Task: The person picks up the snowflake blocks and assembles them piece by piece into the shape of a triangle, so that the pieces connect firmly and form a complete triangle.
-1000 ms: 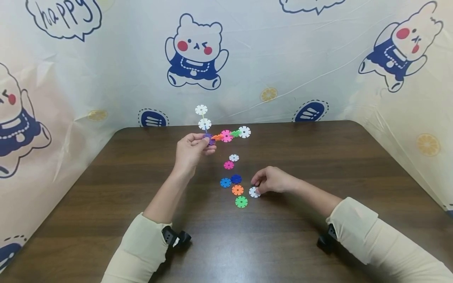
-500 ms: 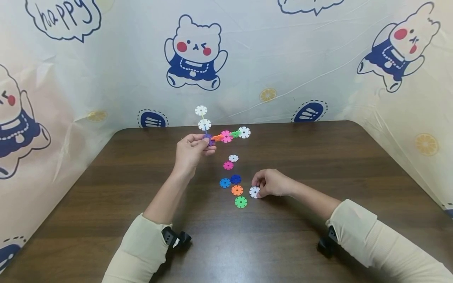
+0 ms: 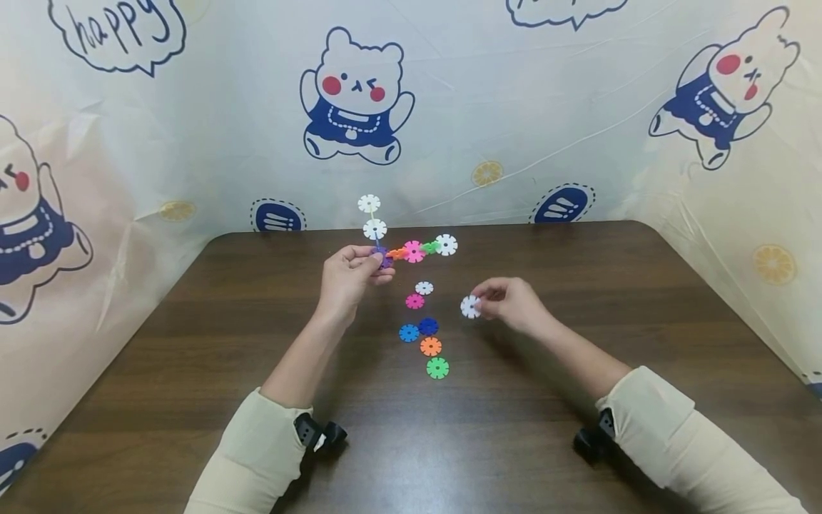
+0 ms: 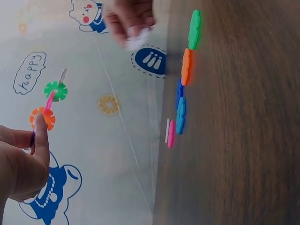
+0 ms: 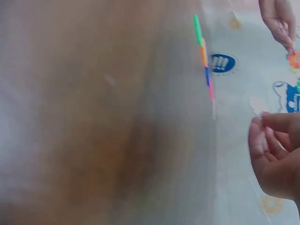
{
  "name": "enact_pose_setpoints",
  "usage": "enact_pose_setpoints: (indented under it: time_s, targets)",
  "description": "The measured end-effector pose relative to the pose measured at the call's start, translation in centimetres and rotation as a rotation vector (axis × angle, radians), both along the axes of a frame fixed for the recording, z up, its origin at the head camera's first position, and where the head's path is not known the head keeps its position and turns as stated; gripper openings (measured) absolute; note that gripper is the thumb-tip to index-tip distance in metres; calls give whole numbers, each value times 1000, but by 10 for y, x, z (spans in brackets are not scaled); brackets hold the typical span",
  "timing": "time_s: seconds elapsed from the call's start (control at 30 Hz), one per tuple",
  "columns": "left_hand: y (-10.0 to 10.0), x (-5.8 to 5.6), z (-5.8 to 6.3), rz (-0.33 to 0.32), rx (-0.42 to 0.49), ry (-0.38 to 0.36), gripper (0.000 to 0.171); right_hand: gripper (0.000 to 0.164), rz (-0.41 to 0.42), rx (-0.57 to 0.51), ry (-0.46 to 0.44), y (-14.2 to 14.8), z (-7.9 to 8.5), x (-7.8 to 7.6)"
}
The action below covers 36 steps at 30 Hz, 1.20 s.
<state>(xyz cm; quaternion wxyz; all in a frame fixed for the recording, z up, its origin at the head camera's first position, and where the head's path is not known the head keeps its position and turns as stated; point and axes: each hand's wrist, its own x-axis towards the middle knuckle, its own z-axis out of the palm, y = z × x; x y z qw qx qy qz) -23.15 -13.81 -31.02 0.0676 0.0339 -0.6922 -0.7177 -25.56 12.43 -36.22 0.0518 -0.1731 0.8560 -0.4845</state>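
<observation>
My left hand (image 3: 347, 282) pinches the purple notched disc (image 3: 384, 258) at the corner of a joined chain of snowflake discs. Two white discs (image 3: 374, 229) rise from that corner. Toward the right run an orange disc (image 3: 398, 254), a pink disc (image 3: 414, 251), a green disc (image 3: 430, 247) and a white end disc (image 3: 446, 245). My right hand (image 3: 514, 303) pinches a loose white snowflake disc (image 3: 470, 307) by its edge, raised above the table; this disc also shows, pale and blurred, beside the fingertips in the right wrist view.
Loose discs lie on the brown table (image 3: 514, 435) between the hands: white (image 3: 424, 288), pink (image 3: 414, 301), dark blue (image 3: 428, 326), light blue (image 3: 408, 333), orange (image 3: 431, 346) and green (image 3: 438, 368). A printed curtain (image 3: 475, 86) hangs behind the table.
My right hand has picked the white disc up from beside the orange one and moved it up and away, toward the back. The left hand with its chain has barely shifted.
</observation>
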Motion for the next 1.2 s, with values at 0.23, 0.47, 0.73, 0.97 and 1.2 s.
enact_pose_setpoints:
  time_s: [0.23,0.47,0.73,0.97,1.2]
  targets:
    - [3,1,-1,-28,-10,-8,21,20,-182,-330,119,0,15,-8]
    - [5,1,-3,-55,-4,-23,22,26,-201,-666,198,-4,22,-10]
    - [6,-1,-6,-77,19,-23,22,15,-154,-763,191,-8,25,-11]
    - [8,-1,-6,-87,21,-37,22,18,-130,-770,176,-9,25,-10]
    - [8,-2,-6,-83,44,-57,22,16,-111,-780,183,-11,24,-11]
